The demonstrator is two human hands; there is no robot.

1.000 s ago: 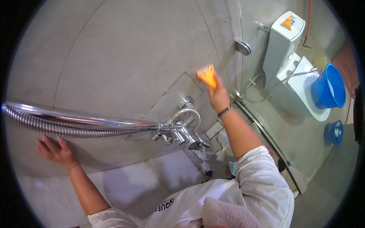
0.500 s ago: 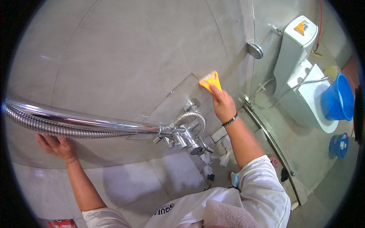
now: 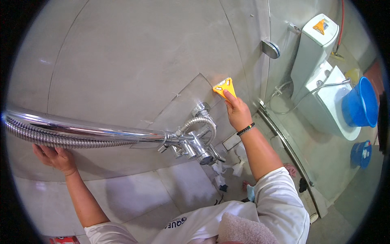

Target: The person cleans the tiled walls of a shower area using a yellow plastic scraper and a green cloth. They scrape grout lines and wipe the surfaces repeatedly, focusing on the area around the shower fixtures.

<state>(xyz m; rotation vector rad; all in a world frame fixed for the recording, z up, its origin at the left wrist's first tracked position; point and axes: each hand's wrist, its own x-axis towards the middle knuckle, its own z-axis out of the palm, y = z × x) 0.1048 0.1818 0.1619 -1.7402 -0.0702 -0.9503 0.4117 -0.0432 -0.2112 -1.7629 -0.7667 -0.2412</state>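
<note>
My right hand (image 3: 237, 112) is wrapped round the handle of a yellow scraper (image 3: 224, 87), whose wide end lies against the grey wall tiles (image 3: 150, 53). The scraper is just right of the upper corner of a rectangular outline on the wall. My left hand (image 3: 56, 159) rests on the wall with fingers spread, partly behind the ribbed metal shower hose (image 3: 73, 142). Above that hose runs a thick chrome pipe (image 3: 101, 129). It leads to a chrome shower mixer (image 3: 193, 146) between my two arms.
A chrome glass clamp (image 3: 271, 49) juts out at the upper right. Farther right stands a white toilet (image 3: 310, 51) with another yellow scraper (image 3: 320, 27) on its tank. A large blue bucket (image 3: 359, 105) leans there, above a small blue bucket (image 3: 360, 154). A metal rail (image 3: 288, 148) crosses the floor.
The view has shifted slightly, so the mixer and pipe sit a little further left. The scraper stays on the wall and looks sharper now. My left hand keeps its place by the hose.
</note>
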